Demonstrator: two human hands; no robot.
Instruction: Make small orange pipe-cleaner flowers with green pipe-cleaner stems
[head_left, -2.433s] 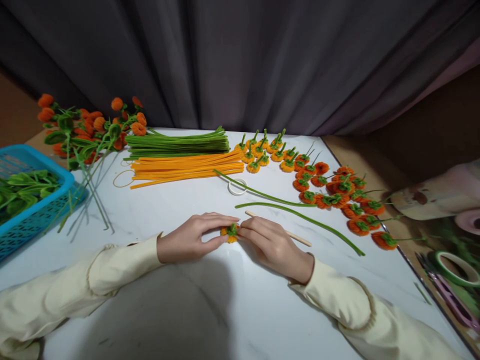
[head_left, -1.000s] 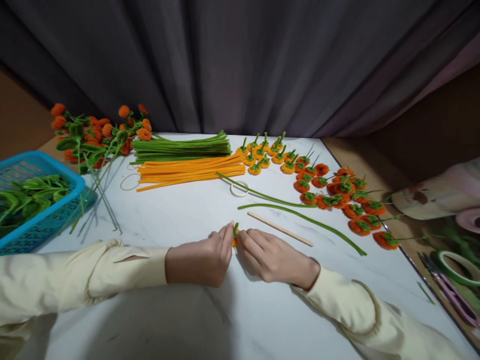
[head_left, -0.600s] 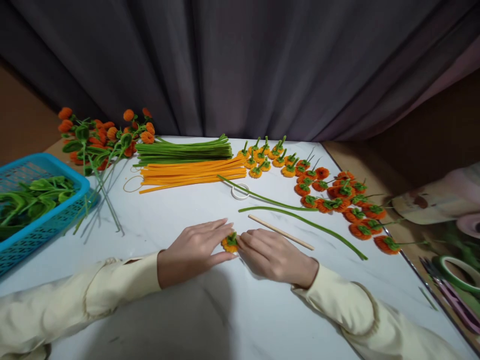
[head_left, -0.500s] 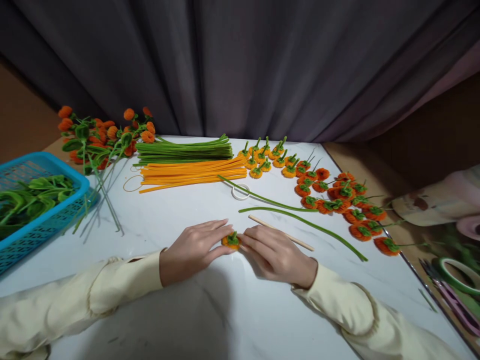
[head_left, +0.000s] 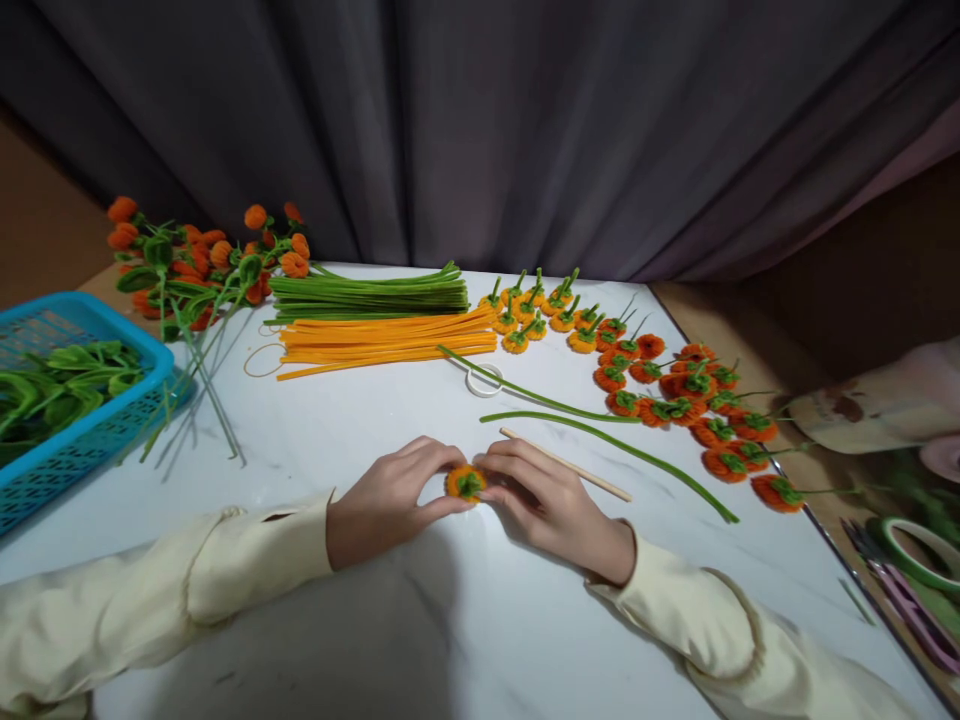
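Observation:
Between my two hands is a small yellow-orange pipe-cleaner pumpkin [head_left: 466, 483] with a green top facing up toward me. My left hand [head_left: 397, 497] pinches its left side between thumb and fingers. My right hand [head_left: 551, 505] grips the right side with its fingertips. Just beyond my right hand lies a thin wooden stick [head_left: 566, 464]. Two green pipe cleaners [head_left: 611, 442] stretch across the table behind it, one passing over a white ring [head_left: 484, 379].
Bundles of green pipe cleaners [head_left: 367, 298] and yellow pipe cleaners [head_left: 382, 340] lie at the back. Several yellow pumpkins [head_left: 515, 342] and orange pumpkins [head_left: 776, 492] spread rightward. A blue basket [head_left: 82, 445] with green leaves stands left, near orange stems [head_left: 217, 255]. Green tape [head_left: 919, 550] lies right.
The small pumpkin has tilted, so its green top now faces me more. Both hands keep hold of it, their fingers slightly shifted.

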